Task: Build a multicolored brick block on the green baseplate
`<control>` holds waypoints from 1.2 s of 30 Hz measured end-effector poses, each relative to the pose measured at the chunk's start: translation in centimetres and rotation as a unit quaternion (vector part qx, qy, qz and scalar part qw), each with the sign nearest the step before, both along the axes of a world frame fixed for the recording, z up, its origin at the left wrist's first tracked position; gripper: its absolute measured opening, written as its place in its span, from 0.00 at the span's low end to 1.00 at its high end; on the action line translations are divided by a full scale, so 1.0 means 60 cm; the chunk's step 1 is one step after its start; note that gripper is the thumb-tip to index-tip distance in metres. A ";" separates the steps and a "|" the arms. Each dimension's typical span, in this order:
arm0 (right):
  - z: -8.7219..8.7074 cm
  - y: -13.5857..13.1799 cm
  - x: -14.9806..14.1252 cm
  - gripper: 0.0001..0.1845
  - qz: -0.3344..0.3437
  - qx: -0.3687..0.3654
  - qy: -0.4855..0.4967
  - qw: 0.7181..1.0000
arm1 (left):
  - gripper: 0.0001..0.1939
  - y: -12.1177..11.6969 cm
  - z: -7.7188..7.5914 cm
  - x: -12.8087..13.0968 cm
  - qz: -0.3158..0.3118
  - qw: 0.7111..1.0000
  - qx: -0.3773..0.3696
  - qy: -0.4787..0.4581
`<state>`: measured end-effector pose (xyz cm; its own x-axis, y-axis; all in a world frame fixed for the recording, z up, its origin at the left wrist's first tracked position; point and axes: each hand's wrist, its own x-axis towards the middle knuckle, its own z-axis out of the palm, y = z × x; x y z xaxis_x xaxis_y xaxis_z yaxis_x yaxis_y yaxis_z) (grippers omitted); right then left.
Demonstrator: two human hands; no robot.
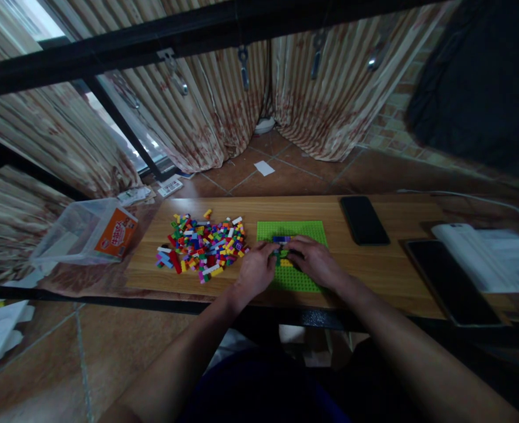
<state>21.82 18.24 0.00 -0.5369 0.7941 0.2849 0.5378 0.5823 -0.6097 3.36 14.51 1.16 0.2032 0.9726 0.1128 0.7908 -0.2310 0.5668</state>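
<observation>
Both hands meet over a lime-green studded baseplate (pixel 297 283) on the wooden table. Several toy bricks stand on the plate between them: a blue-purple brick (pixel 280 239) at the back, with green and yellow bricks (pixel 286 262) nearer me. My left hand (pixel 258 267) is at the bricks' left side, fingers bent and pressed together at the tips. From the right, my right hand (pixel 312 258) curls its fingers over the same bricks. Whatever small piece the fingertips grip is covered by them. A heap of mixed-colour toy bricks (pixel 213 244) lies left of the plate.
A dark phone (pixel 364 220) lies right of the plate. Farther right are a black tablet (pixel 453 282) and a white object (pixel 475 255). A clear plastic bin (pixel 78 229) with an orange label stands at the left end. A black metal rail (pixel 206 26) crosses above the table.
</observation>
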 end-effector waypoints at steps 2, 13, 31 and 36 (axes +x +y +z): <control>-0.001 0.000 0.000 0.11 0.013 0.012 0.000 1.000 | 0.17 -0.002 -0.002 0.001 -0.010 1.000 0.003 0.016; -0.017 -0.002 -0.010 0.14 -0.007 0.036 0.036 0.999 | 0.09 -0.012 -0.009 0.013 0.016 0.998 0.035 0.054; -0.006 0.000 0.001 0.15 -0.054 0.019 0.045 0.997 | 0.18 -0.023 -0.009 0.013 -0.002 0.996 0.047 0.079; -0.003 -0.005 -0.002 0.15 -0.026 0.032 -0.012 0.999 | 0.20 -0.016 -0.010 0.019 0.008 0.995 0.046 0.093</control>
